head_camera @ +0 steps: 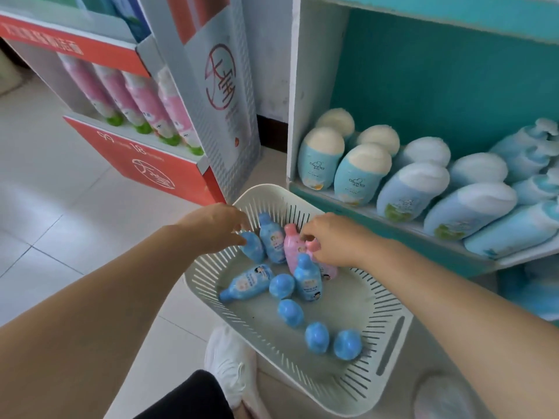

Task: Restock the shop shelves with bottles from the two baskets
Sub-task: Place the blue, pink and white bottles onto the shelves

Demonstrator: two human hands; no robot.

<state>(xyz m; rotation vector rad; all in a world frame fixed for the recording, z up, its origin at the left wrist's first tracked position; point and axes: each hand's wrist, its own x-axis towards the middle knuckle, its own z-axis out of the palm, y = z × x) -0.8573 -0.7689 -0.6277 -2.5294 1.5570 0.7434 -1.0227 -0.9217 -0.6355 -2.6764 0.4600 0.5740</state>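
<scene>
Eight blue bottles point(290, 313), two pink bottles point(292, 249), one basket point(266, 192), left hand point(216, 226) released, right hand point(332, 240) pinching one pink bottle point(312, 245)

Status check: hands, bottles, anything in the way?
Left hand open, at a blue bottle. Right hand curled over a pink bottle, grip unclear. Both inside the white basket, bottles not yet shelved. Nothing blocks the hands.

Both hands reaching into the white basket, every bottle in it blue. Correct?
Not every one: the head view shows two pink bottles among the blue bottles in the white basket, the right hand pinching one. The left hand reaches in too.
</scene>
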